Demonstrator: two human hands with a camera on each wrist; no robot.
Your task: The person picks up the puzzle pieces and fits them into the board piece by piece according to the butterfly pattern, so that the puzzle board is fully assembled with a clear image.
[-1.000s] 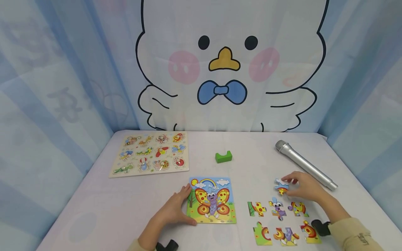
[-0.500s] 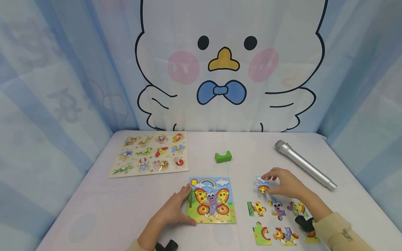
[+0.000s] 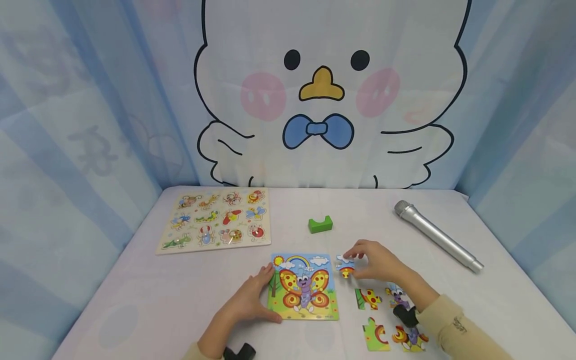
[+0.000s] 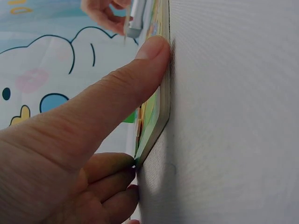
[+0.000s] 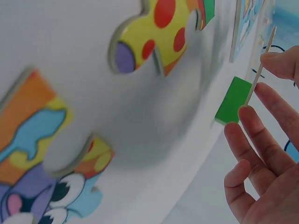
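My left hand (image 3: 249, 299) rests at the left edge of a square butterfly puzzle board (image 3: 319, 260), thumb at its near corner and fingers along its side. In the left wrist view the thumb (image 4: 152, 49) presses against the board's edge. My right hand (image 3: 380, 262) pinches a puzzle piece (image 3: 345, 265) with cloud and yellow-orange print, just right of the board. From the right wrist that piece (image 5: 258, 76) appears edge-on between thumb and fingers. Below that hand lie loose pieces: a yellow spotted one (image 3: 369, 299), a green one (image 3: 375, 334) and others partly covered by the arm.
A wooden insect puzzle (image 3: 216, 220) lies at the back left. A green notched block (image 3: 320, 226) stands behind the butterfly board, and a silver microphone (image 3: 438, 237) lies at the right. Curtains (image 3: 81, 165) enclose the table's sides and back.
My right hand has carried the puzzle piece leftward, from above the loose pieces to beside the board's right edge. The left hand and the board have stayed in place.
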